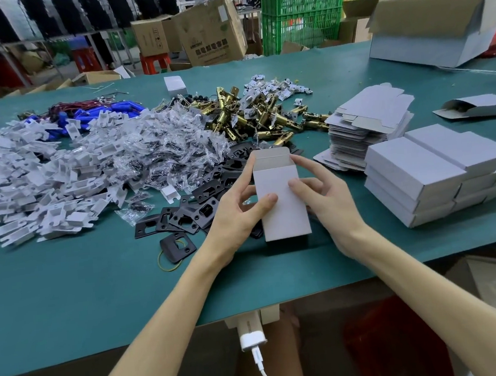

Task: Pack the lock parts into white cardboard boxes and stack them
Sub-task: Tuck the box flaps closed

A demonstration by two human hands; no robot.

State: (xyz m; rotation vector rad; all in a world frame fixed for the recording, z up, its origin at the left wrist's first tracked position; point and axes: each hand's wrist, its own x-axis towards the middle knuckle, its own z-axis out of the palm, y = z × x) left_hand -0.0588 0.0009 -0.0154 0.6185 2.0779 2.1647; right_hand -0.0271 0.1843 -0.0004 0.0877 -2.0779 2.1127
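Currently: white box (pixel 281 203) upright on green table (pixel 70 293), top flap open, gripped by your left hand (pixel 237 215) and right hand (pixel 329 204) (thumbs on front); black plates (pixel 183 217) just beside.

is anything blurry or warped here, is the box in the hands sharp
Head view: the box, left hand and right hand are sharp; the background is soft; the table edge bows from the wide lens; light is even, no glare.
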